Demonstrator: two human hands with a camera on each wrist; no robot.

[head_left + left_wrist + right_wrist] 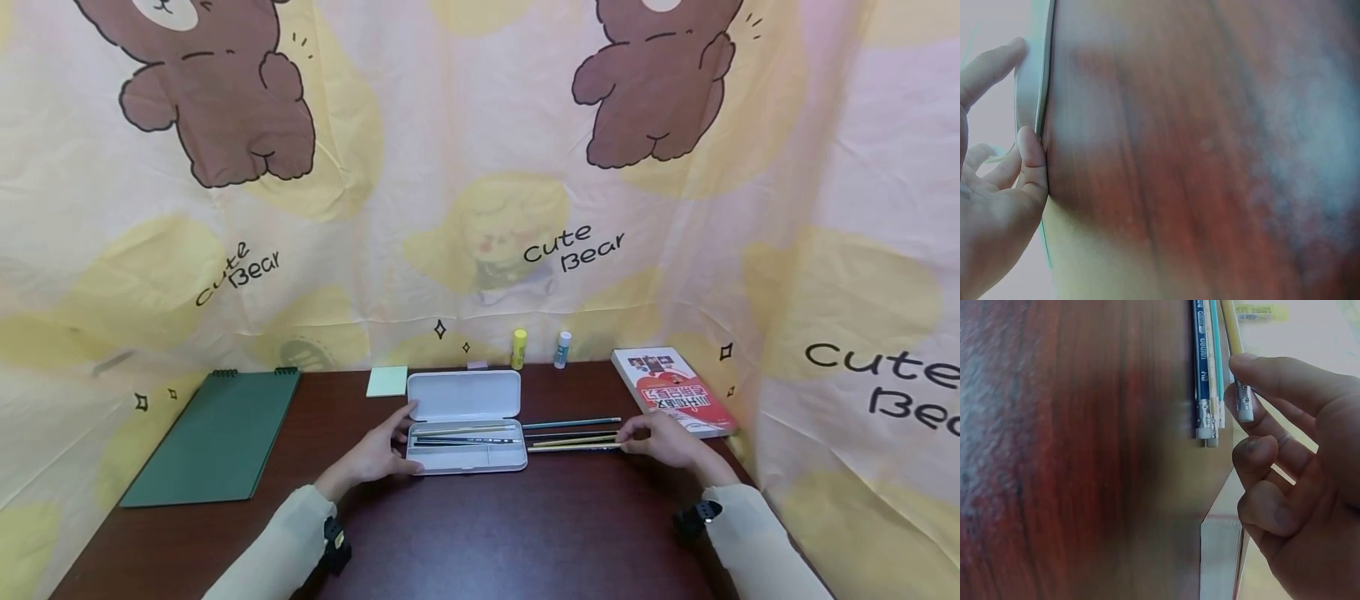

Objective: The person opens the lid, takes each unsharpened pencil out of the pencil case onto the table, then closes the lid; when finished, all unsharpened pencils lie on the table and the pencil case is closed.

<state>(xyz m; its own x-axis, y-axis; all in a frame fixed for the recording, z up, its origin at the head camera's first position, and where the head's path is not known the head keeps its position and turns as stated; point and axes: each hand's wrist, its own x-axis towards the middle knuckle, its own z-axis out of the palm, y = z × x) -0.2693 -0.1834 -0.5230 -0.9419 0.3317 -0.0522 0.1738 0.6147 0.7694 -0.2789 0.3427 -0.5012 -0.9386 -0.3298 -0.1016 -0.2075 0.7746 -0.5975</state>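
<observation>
You wear long, loose sleeves of pale cream cloth on both arms, reaching to the wrists. A small black camera unit is strapped at each wrist, just behind your bare left hand (371,457) and right hand (663,440).

The left wrist view is heavily blurred: the table (1197,156) is a brown smear, and the pencil case (1034,87) shows only as a pale edge cut off by the frame's left side. In the right wrist view the pencils (1209,369) run out past the top edge (their points unseen), and the right hand (1297,487) is cropped at the right and bottom. From the head camera, the lettering on the book (675,392) is too small to read.
</observation>
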